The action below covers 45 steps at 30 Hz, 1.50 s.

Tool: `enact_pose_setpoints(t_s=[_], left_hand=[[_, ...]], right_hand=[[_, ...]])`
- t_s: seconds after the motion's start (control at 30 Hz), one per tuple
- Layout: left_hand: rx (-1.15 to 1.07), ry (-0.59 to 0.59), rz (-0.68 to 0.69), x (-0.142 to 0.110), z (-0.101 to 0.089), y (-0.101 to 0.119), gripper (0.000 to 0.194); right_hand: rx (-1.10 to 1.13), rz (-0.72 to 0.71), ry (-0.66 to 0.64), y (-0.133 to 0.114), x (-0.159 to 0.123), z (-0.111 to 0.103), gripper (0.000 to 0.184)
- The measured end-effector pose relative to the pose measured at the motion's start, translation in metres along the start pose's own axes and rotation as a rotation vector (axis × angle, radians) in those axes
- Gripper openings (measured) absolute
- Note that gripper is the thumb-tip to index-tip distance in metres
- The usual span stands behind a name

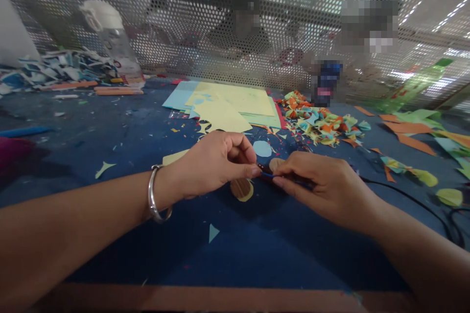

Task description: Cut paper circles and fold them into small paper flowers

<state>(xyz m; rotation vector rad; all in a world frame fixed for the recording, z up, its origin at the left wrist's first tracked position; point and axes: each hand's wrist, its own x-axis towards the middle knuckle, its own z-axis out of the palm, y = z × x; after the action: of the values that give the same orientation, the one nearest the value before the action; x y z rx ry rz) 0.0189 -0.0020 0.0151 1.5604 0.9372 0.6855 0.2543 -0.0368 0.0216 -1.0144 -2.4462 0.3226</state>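
My right hand (323, 186) is closed in a pinch around a slim blue-and-dark tool (267, 174), mostly hidden by the fingers. Close to its tip, my left hand (216, 164), with a silver bangle on the wrist, has thumb and fingers pinched together; what they hold, if anything, is too small to name. On the table below lies a brown wood-grained disc (240, 189) on a pale yellow paper circle (250, 194). A light blue paper circle (262, 148) rests just beyond, and a beige round piece (275, 163) shows behind the right fingertips.
Yellow paper sheets with cutouts (231, 100) lie ahead. Folded coloured paper pieces (323, 124) are heaped beyond my right hand. A black cord (411, 192) runs at right. A water bottle (119, 49) stands back left, before a perforated metal screen (176, 24); people show through it.
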Motion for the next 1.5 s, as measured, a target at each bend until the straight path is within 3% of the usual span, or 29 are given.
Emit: enact_pose_setpoints(t_s=[0.27, 0.7, 0.83, 1.17, 1.5], left_hand=[[-0.003, 0.016, -0.018, -0.0005, -0.0019, 0.0000, 0.019], [-0.186, 0.089, -0.055, 0.0009, 0.0012, -0.0012, 0.021], [-0.198, 0.072, -0.098, -0.0001, 0.0006, -0.0017, 0.023], [-0.142, 0.027, -0.052, -0.0021, -0.0010, 0.0010, 0.022], [-0.220, -0.008, -0.052, 0.0002, -0.0067, -0.0006, 0.032]], right_hand=[[0.011, -0.001, -0.012, -0.0009, 0.0013, 0.0000, 0.011], [0.000, 0.020, 0.050, -0.0055, 0.0021, -0.0023, 0.017], [-0.008, -0.003, 0.054, -0.0068, 0.0023, -0.0018, 0.015], [-0.030, -0.011, 0.054, -0.0054, 0.0003, -0.0010, 0.013], [-0.042, 0.003, 0.063, -0.0025, 0.0024, -0.0011, 0.016]])
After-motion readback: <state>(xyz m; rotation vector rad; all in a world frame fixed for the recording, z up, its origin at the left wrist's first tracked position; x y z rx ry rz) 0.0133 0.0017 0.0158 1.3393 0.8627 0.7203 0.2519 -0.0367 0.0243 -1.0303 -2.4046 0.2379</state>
